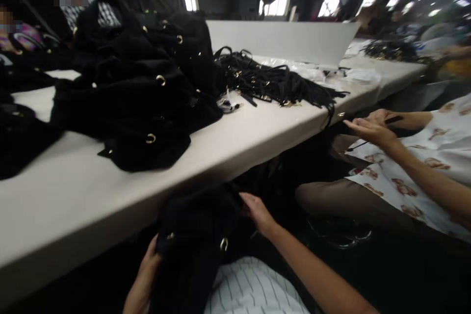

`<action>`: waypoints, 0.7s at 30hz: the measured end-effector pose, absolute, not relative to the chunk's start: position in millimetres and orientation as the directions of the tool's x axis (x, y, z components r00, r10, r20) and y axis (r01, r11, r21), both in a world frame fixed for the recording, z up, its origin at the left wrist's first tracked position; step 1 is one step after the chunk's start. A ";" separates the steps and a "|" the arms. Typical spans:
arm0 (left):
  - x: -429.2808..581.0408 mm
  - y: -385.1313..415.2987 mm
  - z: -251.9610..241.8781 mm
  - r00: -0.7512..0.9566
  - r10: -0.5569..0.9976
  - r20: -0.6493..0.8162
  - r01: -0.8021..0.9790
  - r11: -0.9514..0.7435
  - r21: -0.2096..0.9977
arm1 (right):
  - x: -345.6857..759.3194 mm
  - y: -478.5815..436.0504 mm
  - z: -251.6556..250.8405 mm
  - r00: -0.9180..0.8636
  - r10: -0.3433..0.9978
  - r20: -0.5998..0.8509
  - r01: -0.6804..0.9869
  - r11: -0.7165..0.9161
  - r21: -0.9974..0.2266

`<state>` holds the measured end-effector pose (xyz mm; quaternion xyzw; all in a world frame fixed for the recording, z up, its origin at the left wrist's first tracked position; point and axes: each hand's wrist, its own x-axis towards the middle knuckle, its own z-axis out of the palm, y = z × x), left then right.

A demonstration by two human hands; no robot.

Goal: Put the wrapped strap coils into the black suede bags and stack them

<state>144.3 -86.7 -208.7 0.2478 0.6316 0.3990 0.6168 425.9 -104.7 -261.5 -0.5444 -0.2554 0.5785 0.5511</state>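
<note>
A black cloth bag [198, 225] with gold rings lies across my lap, just below the table edge. My left hand [150, 260] grips its left side, with the fingertips hidden behind the dark cloth. On the other side, my right hand [257, 212] holds the bag's upper right edge, its fingers partly behind the fabric. Above the bag, on the white table [228, 144], rests a large pile of black bags [132, 83] with gold rings.
Black straps with gold clasps [275, 81] are heaped on the table, right of the bags. A white panel [283, 41] stands behind them. At the right sits a person in a patterned white top [415, 176], whose hands hold a black strap. More people are at the far left.
</note>
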 end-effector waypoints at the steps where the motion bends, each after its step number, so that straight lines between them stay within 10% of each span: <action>1: 151.5 -89.4 -209.1 -0.112 0.783 -0.612 -0.217 0.582 0.784 | 429.4 -106.1 -255.2 0.186 0.923 -0.338 -0.405 -0.242 -0.882; 13: 190.2 -125.7 -208.6 -0.111 0.749 -0.654 -0.266 0.611 0.745 | 408.7 -138.3 -286.2 0.218 0.908 -0.359 -0.338 -0.275 -0.900; 21: 190.2 -110.2 -224.5 -0.178 0.712 -0.680 -0.249 0.635 0.731 | 406.8 -131.4 -232.4 0.384 0.916 0.114 0.318 -0.015 -0.948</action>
